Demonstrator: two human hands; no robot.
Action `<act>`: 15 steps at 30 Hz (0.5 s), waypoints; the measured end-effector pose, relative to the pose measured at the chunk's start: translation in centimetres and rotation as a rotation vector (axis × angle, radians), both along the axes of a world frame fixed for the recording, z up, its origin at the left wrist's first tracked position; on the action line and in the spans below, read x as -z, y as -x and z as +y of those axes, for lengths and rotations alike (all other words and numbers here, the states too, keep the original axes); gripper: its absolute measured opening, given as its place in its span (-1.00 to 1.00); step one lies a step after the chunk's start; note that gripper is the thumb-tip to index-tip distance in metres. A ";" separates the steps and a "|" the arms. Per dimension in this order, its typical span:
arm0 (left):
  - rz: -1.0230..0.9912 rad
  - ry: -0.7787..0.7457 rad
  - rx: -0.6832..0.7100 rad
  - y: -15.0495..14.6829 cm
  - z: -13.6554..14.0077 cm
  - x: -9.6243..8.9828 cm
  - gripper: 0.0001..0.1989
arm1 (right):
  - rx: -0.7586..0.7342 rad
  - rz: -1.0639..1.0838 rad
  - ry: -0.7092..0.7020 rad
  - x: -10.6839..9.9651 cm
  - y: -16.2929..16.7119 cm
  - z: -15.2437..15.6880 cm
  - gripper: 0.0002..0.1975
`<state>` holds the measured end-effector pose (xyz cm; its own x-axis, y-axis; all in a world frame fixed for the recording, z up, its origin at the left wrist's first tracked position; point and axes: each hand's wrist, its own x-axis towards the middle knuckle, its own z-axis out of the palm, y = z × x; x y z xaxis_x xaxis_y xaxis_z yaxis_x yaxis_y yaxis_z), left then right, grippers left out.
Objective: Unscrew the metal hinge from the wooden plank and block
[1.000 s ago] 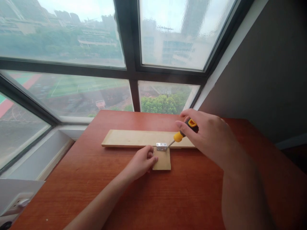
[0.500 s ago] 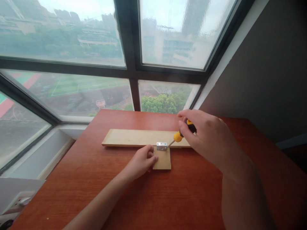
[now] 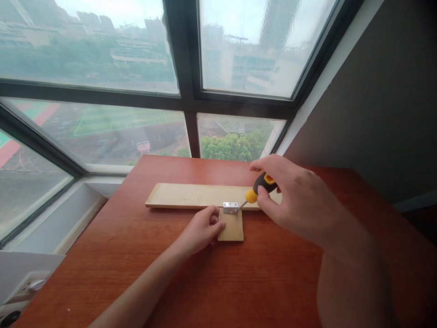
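Your left hand (image 3: 200, 231) pinches the small board (image 3: 232, 229) steady while your right hand (image 3: 300, 198) grasps the screwdriver (image 3: 260, 184), seemingly against the hinge (image 3: 230, 207).

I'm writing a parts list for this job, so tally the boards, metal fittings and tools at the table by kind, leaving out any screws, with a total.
Boards: 2 (the long board and the short board)
Metal fittings: 1 (the silvery fitting)
Tools: 1 (the yellow and black screwdriver)
Total: 4
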<state>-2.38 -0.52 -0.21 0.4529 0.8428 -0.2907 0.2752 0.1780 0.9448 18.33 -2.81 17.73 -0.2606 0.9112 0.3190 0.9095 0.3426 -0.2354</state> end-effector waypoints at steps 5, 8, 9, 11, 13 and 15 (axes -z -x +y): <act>-0.006 -0.002 -0.004 0.0 0.0 0.1 -0.77 | -0.049 0.016 0.004 -0.2 0.2 -0.2 -0.69; -0.005 -0.003 -0.004 0.0 0.0 0.0 -0.77 | 0.133 -0.038 -0.042 0.1 0.7 0.2 -0.77; -0.004 -0.001 -0.004 0.0 0.0 -0.1 -0.77 | 0.165 -0.050 -0.051 0.2 0.7 0.4 -0.79; -0.004 0.001 -0.004 0.0 0.0 -0.1 -0.77 | 0.148 -0.030 -0.060 0.2 0.7 0.5 -0.84; -0.008 0.000 0.000 0.1 0.0 -0.1 -0.77 | 0.055 0.030 -0.047 0.1 0.5 0.3 -0.81; -0.015 -0.004 0.003 0.1 0.0 0.0 -0.76 | -0.019 0.080 -0.040 -0.1 0.4 0.1 -0.77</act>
